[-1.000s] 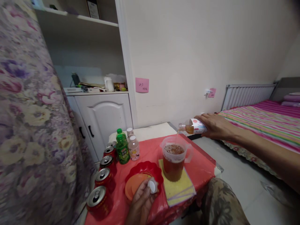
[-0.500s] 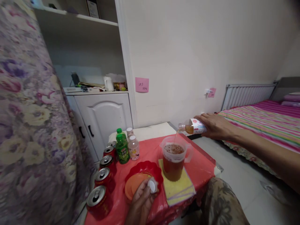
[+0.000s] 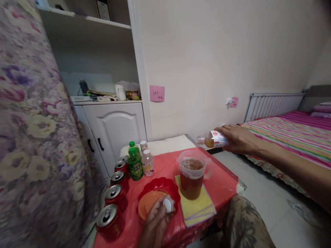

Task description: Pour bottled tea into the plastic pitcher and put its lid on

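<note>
1. a right hand (image 3: 234, 138) grips a tilted bottle (image 3: 216, 139), its mouth just above the rim of a pitcher (image 3: 191, 186), a thin amber stream between them.
2. near the table's front edge, the left hand (image 3: 157, 214) pinches a white cap (image 3: 168, 205) by the scalloped rim of a red bowl (image 3: 168, 186).
3. red sheeting (image 3: 165, 163) stretches between the pitcher and the green bottles (image 3: 136, 168); glossy red cans (image 3: 110, 225) line the left edge.
4. the translucent plastic pitcher, handle to the right, stands upright on a flat yellow cloth (image 3: 203, 208); the sheeting is shiny and creased.
</note>
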